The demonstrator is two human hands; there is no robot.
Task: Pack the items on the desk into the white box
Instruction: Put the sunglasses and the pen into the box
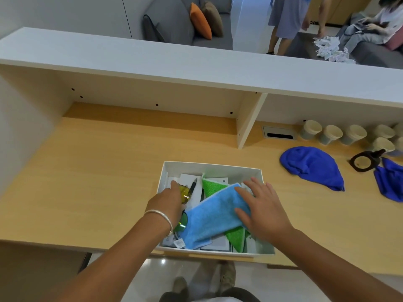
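Observation:
The white box (210, 167) stands at the desk's front edge. Inside lie a light blue cloth (212, 216) across a green cloth (212, 187), a black pen (193, 186), white cards and glasses with a yellow lens (185, 192) and a green lens (182, 222). My left hand (166, 200) reaches into the left side of the box, fingers on the yellow-lensed glasses. Spread flat, my right hand (260, 207) presses the right end of the blue cloth.
Two dark blue cloths (314, 166) (390, 182) lie on the desk to the right, beside a dark-framed magnifier (363, 162). Several lidded cups (331, 134) line the back right. A white shelf divider (250, 120) rises behind the box. People stand beyond the counter.

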